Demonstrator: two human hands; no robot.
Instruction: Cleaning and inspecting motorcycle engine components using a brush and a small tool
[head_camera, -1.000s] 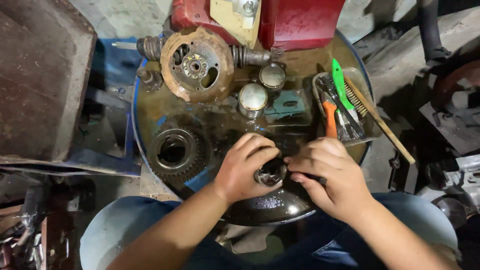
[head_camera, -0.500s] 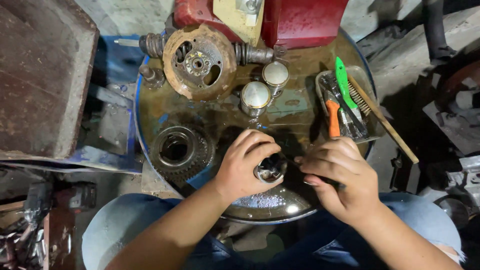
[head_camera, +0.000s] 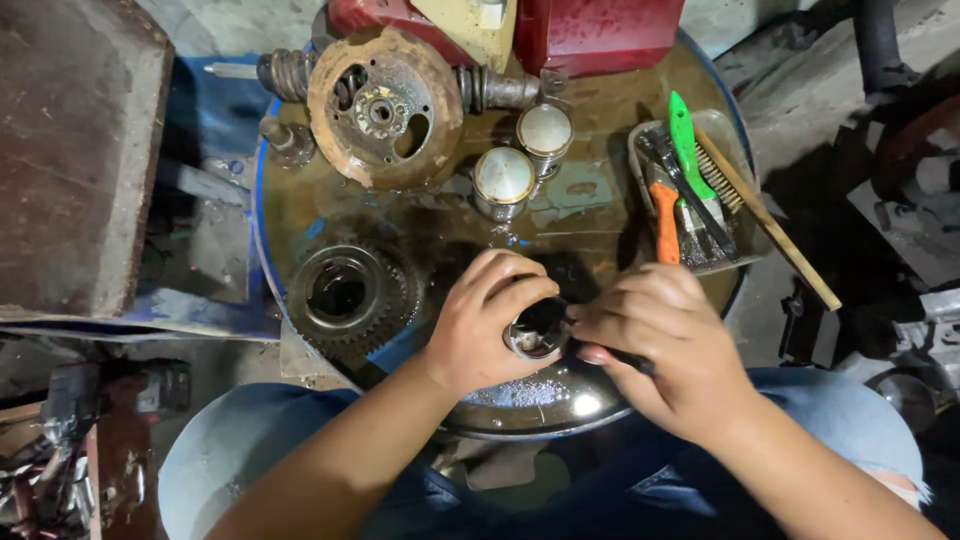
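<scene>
Metal cylinder part (head_camera: 538, 330) gripped by left hand (head_camera: 480, 325) fingers, right hand (head_camera: 660, 345) pinching dark tool at its 3 o'clock, gear (head_camera: 345, 295) at 9 o'clock on counter (head_camera: 590, 215)

A round worktop (head_camera: 600, 225) sits before the person's knees. At its near edge, both hands meet over a bowl (head_camera: 540, 400), the left hand (head_camera: 485, 325) and right hand (head_camera: 655, 345) closing around a small ring-shaped part (head_camera: 538, 330). A gear (head_camera: 345, 295) lies to their left. Behind it stands a disc (head_camera: 385, 108), with two pistons (head_camera: 525, 155) to its right. A tray of tools (head_camera: 690, 190) lies at the right edge.
</scene>
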